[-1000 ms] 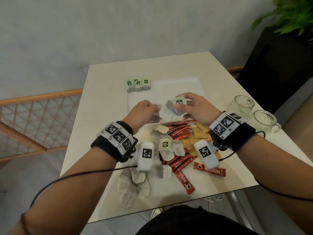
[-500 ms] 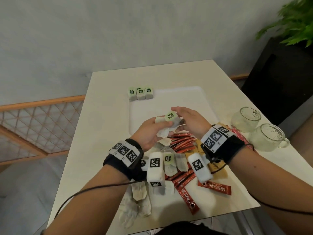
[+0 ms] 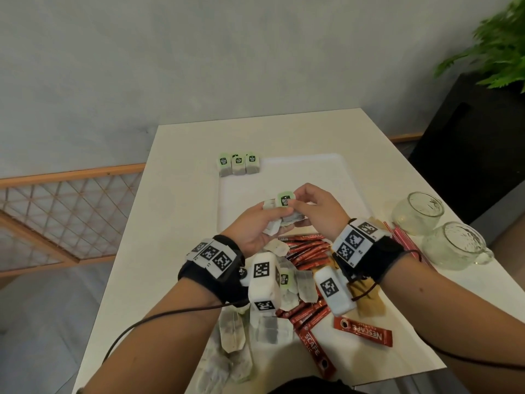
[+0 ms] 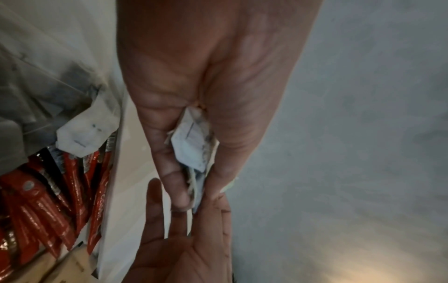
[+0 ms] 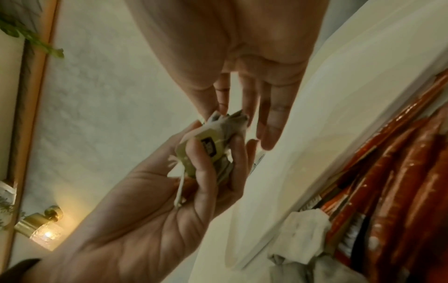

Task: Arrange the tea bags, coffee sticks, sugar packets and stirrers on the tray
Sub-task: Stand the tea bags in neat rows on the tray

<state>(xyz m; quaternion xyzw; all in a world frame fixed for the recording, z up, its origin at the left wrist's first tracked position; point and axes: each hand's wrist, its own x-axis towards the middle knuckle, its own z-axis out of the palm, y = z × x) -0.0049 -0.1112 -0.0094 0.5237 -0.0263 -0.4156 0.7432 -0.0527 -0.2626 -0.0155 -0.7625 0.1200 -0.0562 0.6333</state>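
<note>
Two hands meet over the tray (image 3: 326,177): our left hand (image 3: 255,231) and right hand (image 3: 318,211) pinch one tea bag (image 3: 285,200) between them, tidying its tag for the row.

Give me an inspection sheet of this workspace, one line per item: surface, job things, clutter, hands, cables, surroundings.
Surface: cream rectangular table carrying a white rectangular tray.
Job things: three green-tagged tea bags at the tray's far left corner; red coffee sticks, loose white tea bags, tan sugar packets and red striped stirrers off the tray.
Clutter: two clear glass mugs to the right.
Hands: left hand grips a bundle of tea bags; right hand pinches it.
Cables: black wrist cable on each arm.
Surroundings: grey wall, wooden lattice railing, green plant.
</note>
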